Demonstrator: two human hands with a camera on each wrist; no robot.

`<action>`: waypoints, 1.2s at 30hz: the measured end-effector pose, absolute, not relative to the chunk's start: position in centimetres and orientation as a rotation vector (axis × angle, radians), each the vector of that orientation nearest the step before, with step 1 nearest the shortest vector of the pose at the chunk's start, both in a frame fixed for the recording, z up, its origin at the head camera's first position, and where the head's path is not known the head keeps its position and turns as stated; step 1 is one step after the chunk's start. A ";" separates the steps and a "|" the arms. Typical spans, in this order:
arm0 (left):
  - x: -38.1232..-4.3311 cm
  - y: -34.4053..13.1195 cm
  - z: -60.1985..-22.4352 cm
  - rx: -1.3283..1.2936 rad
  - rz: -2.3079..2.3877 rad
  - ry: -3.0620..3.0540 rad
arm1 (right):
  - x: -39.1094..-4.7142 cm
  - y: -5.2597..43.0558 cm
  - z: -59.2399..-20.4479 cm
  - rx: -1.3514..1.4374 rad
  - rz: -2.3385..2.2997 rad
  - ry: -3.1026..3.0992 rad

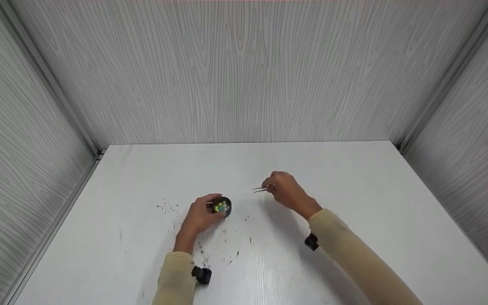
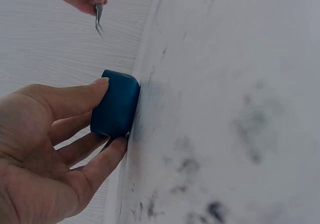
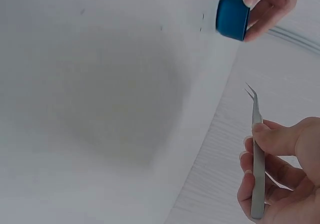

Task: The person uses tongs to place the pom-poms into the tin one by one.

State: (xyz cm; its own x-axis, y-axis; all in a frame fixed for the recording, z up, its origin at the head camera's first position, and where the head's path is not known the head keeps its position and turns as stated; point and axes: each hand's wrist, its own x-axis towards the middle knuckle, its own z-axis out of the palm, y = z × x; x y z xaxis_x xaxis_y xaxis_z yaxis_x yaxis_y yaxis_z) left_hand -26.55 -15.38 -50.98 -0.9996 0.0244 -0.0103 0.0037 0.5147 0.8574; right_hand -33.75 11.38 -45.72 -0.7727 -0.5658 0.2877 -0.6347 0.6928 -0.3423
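My left hand (image 1: 200, 215) grips a small dark blue cup (image 2: 116, 103) on the white table, thumb on one side and fingers round the other. Several yellow, green and pale beads (image 1: 221, 206) lie inside the cup, seen through its open top in the head view. To the right, my right hand (image 1: 286, 189) pinches metal tweezers (image 3: 258, 169) between thumb and fingers, above the table. The bent tips of the tweezers point toward the cup and stand a little apart, with nothing between them. In the left wrist view the cup's contents are hidden by its wall.
Dark specks and smudges (image 1: 201, 250) mark the white tabletop (image 1: 333, 178) around the left hand and in front of it. Wood-grain panels (image 1: 244, 76) rise behind the table and along both sides. Each sleeve bears a small black wrist camera (image 1: 202, 275).
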 end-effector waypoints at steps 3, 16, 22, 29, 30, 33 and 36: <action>-26.5 -15.4 -51.1 0.032 1.552 2.706 | -34.1 13.2 -45.7 0.935 0.643 -2.748; -26.4 -15.5 -51.0 0.042 1.529 2.725 | -35.0 18.6 -46.5 0.804 0.654 -2.776; -26.5 -15.5 -51.0 0.038 1.535 2.718 | -35.2 20.2 -47.1 0.754 0.664 -2.783; -26.5 -15.3 -51.0 0.007 1.500 2.732 | -35.4 21.8 -47.6 0.710 0.631 -2.790; -26.5 -15.3 -51.0 0.005 1.495 2.734 | -35.5 22.0 -47.7 0.702 0.634 -2.795; -26.5 -15.4 -51.0 0.005 1.492 2.739 | -35.6 22.7 -47.8 0.689 0.631 -2.797; -26.5 -15.3 -50.9 0.004 1.497 2.735 | -35.6 23.3 -47.9 0.675 0.634 -2.807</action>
State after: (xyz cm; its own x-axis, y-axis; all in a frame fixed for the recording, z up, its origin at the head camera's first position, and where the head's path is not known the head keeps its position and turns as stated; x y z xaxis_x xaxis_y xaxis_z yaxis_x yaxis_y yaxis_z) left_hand -26.48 -15.30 -50.95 -0.9997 0.0137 -0.0198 -0.0093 0.5390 0.8423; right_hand -35.65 23.25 -47.91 -0.8794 -0.3902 0.2727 -0.4695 0.8053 -0.3619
